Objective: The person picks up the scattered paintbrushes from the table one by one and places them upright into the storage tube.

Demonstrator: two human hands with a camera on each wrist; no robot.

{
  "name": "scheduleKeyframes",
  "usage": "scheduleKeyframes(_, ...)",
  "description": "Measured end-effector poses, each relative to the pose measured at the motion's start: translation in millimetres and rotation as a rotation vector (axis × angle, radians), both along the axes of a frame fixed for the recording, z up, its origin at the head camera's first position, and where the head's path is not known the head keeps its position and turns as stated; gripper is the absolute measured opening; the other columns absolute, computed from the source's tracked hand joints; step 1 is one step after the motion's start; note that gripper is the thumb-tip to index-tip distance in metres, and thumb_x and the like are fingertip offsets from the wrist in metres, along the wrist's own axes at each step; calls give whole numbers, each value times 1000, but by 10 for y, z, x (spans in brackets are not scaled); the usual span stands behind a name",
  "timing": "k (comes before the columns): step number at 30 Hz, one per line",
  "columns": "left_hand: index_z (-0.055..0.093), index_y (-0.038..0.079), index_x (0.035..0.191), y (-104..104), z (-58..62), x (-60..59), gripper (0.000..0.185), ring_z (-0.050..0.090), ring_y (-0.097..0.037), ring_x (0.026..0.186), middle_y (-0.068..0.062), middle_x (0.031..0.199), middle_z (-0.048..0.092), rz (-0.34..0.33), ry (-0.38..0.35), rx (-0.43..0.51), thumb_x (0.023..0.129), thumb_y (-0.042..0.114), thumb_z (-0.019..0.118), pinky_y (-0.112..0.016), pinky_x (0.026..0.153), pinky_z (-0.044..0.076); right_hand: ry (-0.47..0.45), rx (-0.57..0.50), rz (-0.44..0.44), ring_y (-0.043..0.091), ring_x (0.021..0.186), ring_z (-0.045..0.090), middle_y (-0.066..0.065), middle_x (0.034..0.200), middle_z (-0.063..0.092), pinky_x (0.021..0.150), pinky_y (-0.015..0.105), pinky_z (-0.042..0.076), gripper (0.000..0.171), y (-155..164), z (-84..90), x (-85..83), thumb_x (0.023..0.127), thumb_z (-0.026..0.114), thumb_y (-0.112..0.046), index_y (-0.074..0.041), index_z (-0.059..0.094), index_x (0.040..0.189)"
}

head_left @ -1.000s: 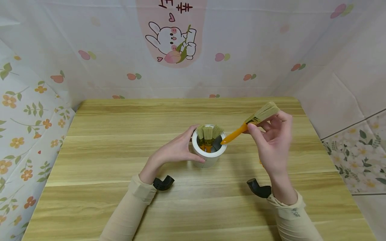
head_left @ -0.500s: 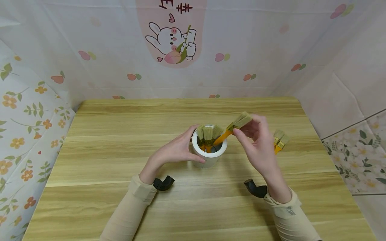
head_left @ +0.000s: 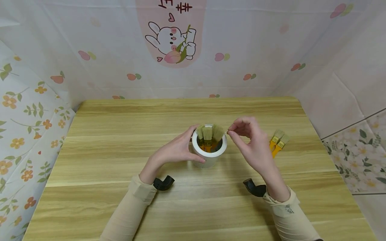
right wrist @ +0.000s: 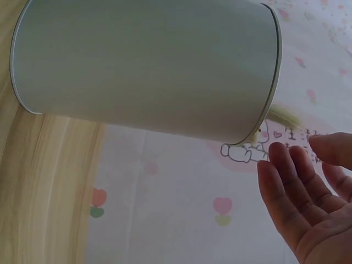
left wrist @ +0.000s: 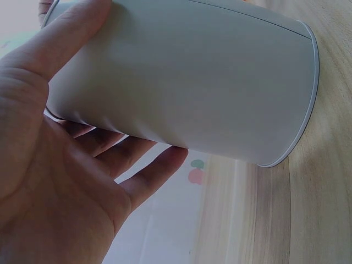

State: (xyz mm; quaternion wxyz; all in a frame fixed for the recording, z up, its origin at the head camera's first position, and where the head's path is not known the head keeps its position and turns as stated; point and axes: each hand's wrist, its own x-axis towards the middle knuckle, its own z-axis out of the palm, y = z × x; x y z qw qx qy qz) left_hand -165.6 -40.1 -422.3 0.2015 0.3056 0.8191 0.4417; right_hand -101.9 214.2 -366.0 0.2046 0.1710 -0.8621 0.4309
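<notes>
Dropped into the cup (head_left: pixel 209 154), the brush (head_left: pixel 217 133) leaves the right hand (head_left: pixel 250 140) slack; left hand (head_left: pixel 176 149) grips cup.

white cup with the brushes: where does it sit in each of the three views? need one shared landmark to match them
Head: white cup at table centre, brushes standing in it, left hand gripping its left side.
Left wrist: fills the upper frame, lying sideways in the image, thumb and fingers around it.
Right wrist: fills the upper frame, bristle tips at its rim; right hand open at lower right, not touching.
Shared landmark: the wooden table.
</notes>
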Motion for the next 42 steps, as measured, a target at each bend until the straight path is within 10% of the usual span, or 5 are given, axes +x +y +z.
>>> scheduleKeyframes(14, 22, 17, 160, 3, -1, 1, 116, 49, -23, 141, -5, 152, 47, 1, 4, -3, 72, 41, 94, -49, 118, 41, 6, -103, -80, 0, 88, 68, 5, 99, 66, 79, 12, 55, 32, 245, 78, -77, 93, 69, 7, 8, 53, 120)
scheduleKeyframes(42, 23, 17, 159, 5, -1, 0, 115, 49, -24, 141, -6, 151, 48, -2, 7, -4, 72, 41, 94, -50, 118, 41, -354, -158, -425, -5, 78, 68, -12, 99, 56, 70, 13, 58, 40, 1125, -3, -157, 103, 59, -12, -10, 48, 141)
